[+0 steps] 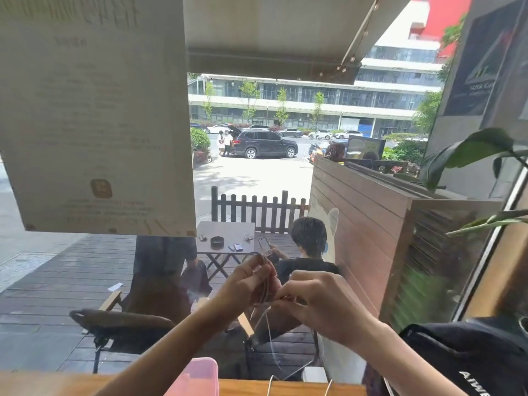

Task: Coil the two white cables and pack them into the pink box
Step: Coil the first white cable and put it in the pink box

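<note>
While the left hand [248, 282] grips the coiled cable [265, 284], the right hand [320, 302] pinches it.

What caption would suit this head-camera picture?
Both hands, left and right, wind a white cable above the pink box.

White letters "AIWE" can be read on the black bag [468, 355]. "SOTA CA" is seen on the dark sign [483, 67]. The paper sheet's [94, 115] print is blurred.
</note>
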